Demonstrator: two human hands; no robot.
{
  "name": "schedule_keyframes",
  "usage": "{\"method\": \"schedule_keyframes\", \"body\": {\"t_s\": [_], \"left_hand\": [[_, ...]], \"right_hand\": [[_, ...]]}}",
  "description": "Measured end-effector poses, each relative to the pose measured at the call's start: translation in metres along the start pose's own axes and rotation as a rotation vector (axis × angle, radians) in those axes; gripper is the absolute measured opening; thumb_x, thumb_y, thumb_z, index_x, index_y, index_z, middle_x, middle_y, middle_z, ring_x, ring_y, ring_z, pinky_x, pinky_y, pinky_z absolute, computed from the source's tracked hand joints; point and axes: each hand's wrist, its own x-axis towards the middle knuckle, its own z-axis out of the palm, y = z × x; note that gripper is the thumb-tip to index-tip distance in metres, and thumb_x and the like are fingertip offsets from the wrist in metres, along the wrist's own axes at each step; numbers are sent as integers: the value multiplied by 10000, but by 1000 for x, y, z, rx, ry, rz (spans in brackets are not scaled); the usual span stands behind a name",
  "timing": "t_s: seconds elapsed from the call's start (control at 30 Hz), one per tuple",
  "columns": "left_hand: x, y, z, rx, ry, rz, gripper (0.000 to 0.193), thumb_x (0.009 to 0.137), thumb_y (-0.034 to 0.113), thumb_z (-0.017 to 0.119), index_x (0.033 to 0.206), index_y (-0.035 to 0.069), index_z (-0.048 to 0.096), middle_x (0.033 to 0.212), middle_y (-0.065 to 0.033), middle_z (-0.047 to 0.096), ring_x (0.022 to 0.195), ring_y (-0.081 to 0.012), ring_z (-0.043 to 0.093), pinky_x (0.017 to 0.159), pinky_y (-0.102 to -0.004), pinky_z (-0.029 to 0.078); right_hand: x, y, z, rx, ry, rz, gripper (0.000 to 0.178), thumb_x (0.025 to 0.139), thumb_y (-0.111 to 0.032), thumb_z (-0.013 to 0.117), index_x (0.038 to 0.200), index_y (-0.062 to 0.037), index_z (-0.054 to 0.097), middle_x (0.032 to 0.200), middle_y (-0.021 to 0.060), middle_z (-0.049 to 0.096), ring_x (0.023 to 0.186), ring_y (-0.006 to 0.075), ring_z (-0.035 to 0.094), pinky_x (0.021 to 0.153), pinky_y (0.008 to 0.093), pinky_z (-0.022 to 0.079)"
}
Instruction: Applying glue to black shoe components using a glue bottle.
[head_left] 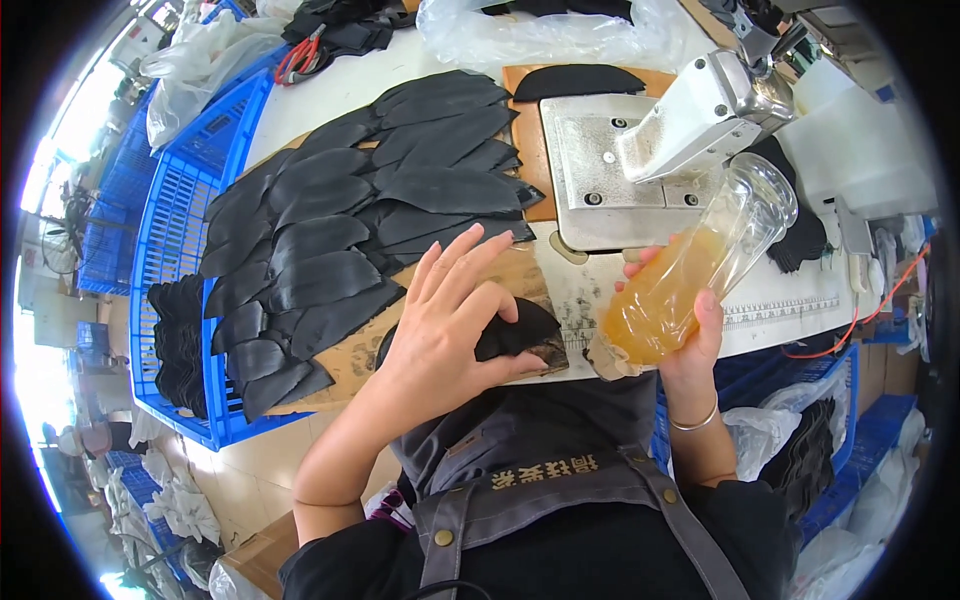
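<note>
My right hand (697,350) grips a clear plastic bottle (672,285) part filled with amber liquid. It is tilted, its smeared narrow end pointing down and left near the worktable's front edge. My left hand (445,325) bears on a small black rounded piece (535,325) at the near end of a brown board (500,270). Thumb and bent index finger hold that piece; the other fingers stretch out over the board. Beyond them, overlapping rows of black leaf-shaped pieces (330,210) cover the board. Part of the rounded piece is hidden under my hand.
A white sewing machine (690,120) stands right of the board, with a black curved piece (580,80) behind its plate. Left is a blue crate (190,180) with stacked black pieces (178,345). Red-handled scissors (298,58) and clear plastic bags (560,35) lie at the back.
</note>
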Motion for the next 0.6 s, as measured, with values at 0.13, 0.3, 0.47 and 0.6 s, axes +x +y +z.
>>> {"method": "schedule_keyframes", "body": {"t_s": [0.13, 0.3, 0.47, 0.6], "left_hand": [[-4, 0, 6, 13, 86, -3, 389, 620, 228, 814, 835, 44, 548, 1354, -172, 427, 1309, -362, 326, 1059, -492, 249], [-12, 2, 11, 45, 269, -146, 341, 655, 221, 773, 855, 52, 554, 1356, -181, 400, 1284, -394, 330, 1031, -532, 255], [-27, 0, 3, 3, 280, -133, 256, 678, 120, 741, 826, 51, 543, 1314, -191, 451, 1273, -380, 364, 1037, -501, 267], [-50, -13, -36, -633, 474, -315, 180, 723, 3, 646, 844, 56, 524, 1268, -179, 514, 1233, -284, 441, 1025, -385, 312]], "right_hand": [[0, 2, 1, -41, 20, -4, 662, 851, -449, 528, 1329, -35, 334, 1165, 161, 512, 1049, 282, 550, 878, 459, 474], [0, 2, 1, -10, 6, -3, 647, 862, -437, 513, 1334, -36, 328, 1172, 157, 510, 1052, 283, 546, 889, 465, 460], [-2, 3, 1, 3, 5, 23, 645, 862, -437, 513, 1342, -49, 325, 1185, 151, 499, 1060, 272, 537, 904, 461, 454], [-3, 0, -4, 34, 3, 31, 642, 850, -403, 552, 1337, -53, 324, 1183, 164, 490, 1083, 290, 527, 925, 457, 451]]}}
